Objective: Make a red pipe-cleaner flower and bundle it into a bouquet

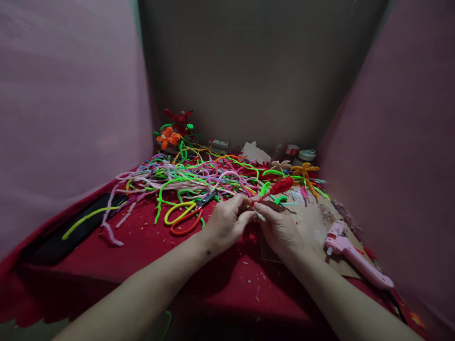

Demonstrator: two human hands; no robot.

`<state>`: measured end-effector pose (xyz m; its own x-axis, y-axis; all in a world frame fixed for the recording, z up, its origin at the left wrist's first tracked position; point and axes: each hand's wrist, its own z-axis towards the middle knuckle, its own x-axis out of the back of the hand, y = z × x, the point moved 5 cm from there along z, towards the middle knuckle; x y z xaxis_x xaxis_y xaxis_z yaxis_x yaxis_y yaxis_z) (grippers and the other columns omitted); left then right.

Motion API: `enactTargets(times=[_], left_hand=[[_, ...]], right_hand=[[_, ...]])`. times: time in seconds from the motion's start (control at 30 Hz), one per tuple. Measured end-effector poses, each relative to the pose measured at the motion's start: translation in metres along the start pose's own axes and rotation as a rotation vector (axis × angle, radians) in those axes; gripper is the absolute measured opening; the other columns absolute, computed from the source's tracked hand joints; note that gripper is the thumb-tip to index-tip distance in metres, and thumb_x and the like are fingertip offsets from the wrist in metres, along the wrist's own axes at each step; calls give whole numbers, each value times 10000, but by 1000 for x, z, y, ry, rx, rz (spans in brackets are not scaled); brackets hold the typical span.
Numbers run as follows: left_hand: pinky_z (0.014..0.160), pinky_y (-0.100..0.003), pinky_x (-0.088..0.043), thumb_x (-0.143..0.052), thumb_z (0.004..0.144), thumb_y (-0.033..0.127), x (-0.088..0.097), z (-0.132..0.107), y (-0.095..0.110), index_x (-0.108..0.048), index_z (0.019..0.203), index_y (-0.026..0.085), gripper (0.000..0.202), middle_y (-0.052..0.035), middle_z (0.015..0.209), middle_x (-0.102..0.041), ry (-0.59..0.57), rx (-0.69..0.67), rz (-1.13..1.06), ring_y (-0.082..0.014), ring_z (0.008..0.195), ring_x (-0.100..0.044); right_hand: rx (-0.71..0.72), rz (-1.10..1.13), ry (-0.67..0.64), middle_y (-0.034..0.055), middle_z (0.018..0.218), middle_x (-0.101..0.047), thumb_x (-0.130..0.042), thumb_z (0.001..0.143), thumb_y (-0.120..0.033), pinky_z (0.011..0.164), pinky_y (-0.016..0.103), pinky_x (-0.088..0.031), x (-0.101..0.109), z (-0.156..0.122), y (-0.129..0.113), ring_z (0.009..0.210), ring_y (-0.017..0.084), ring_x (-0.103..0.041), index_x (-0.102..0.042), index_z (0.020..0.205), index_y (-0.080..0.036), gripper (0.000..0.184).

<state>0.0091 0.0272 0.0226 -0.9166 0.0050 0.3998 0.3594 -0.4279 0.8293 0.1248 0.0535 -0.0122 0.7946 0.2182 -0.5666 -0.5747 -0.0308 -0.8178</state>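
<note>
My left hand point(227, 221) and my right hand point(279, 227) meet at the middle of the red cloth point(149, 246), fingers pinched together on the stem of a red pipe-cleaner piece point(280, 186) that slants up to the right. Behind the hands lies a big tangle of coloured pipe cleaners point(188, 177). Scissors with orange and yellow handles point(185, 217) lie just left of my left hand.
A pink glue gun point(351, 255) lies on a brown cardboard sheet point(316, 222) at the right. Finished pipe-cleaner flowers, orange point(168, 137) and yellow point(304, 169), stand at the back with small jars point(306, 155). Pink walls close in both sides.
</note>
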Motion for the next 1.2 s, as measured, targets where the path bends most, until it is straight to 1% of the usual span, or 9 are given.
enactTargets(times=[0.13, 0.3, 0.4, 0.5, 0.6, 0.73, 0.9, 1.07, 1.2], left_hand=[[743, -272, -435, -497, 802, 174, -2, -4, -3, -583, 908, 182, 138, -71, 864, -618, 34, -157, 290, -180, 817, -587], [711, -257, -432, -443, 833, 157, -2, -4, 0, -586, 891, 182, 156, -64, 823, -621, 26, -199, 325, -163, 763, -588], [574, -219, -421, -441, 848, 202, 2, -3, 4, -574, 831, 180, 136, 0, 647, -571, 54, -74, 151, -106, 560, -540], [386, -181, -349, -466, 827, 235, 0, -1, 0, -543, 773, 170, 115, 56, 528, -482, -19, 156, -202, -59, 369, -425], [294, -157, -306, -535, 783, 252, -4, 0, -4, -527, 762, 156, 99, 58, 548, -519, -100, 290, -519, -37, 307, -396], [253, -150, -339, -580, 758, 241, -6, 1, -10, -535, 701, 137, 128, 56, 531, -540, -206, 360, -749, -25, 275, -377], [234, -151, -337, -543, 795, 248, -11, 1, -14, -541, 637, 112, 209, 37, 394, -514, -339, 376, -798, -55, 234, -403], [281, -197, -432, -615, 747, 270, -15, 0, -13, -508, 695, 131, 184, 5, 535, -606, -279, 408, -767, -117, 349, -559], [376, -234, -486, -582, 774, 371, -14, 4, -14, -504, 731, 137, 250, 0, 589, -599, -236, 401, -730, -123, 419, -592]], right_hand=[[-8, -69, 0, -15, 654, -653, -692, 652, -183, 566, 272, -404, -2, -4, 2, 568, 130, -530, -685, 684, -189, 33], [-2, -104, -12, -16, 661, -655, -697, 663, -204, 601, 287, -427, -1, -5, 3, 583, 140, -542, -699, 742, -206, 79], [34, -120, -74, -2, 754, -686, -687, 678, -204, 738, 316, -443, -5, -5, -2, 721, 169, -586, -718, 765, -212, 93], [60, -149, -124, 10, 841, -697, -669, 698, -191, 844, 341, -417, -8, -5, -7, 833, 187, -591, -727, 785, -214, 107], [79, -170, -160, 19, 872, -700, -657, 700, -197, 900, 364, -393, -10, -4, -9, 884, 203, -591, -731, 800, -215, 125], [12, -83, -160, 15, 855, -712, -697, 637, -188, 899, 386, -399, -9, -2, -6, 896, 217, -592, -732, 824, -235, 196], [-56, -18, -92, 4, 722, -705, -753, 541, -150, 766, 351, -450, -2, 1, -1, 740, 193, -600, -723, 651, -227, 138], [-48, -29, -126, 3, 705, -676, -738, 606, -188, 642, 295, -443, 1, 2, 3, 627, 145, -567, -711, 734, -200, 132], [-55, -38, -157, -11, 675, -647, -737, 615, -201, 595, 285, -434, -1, 2, -8, 565, 127, -533, -697, 759, -207, 149]])
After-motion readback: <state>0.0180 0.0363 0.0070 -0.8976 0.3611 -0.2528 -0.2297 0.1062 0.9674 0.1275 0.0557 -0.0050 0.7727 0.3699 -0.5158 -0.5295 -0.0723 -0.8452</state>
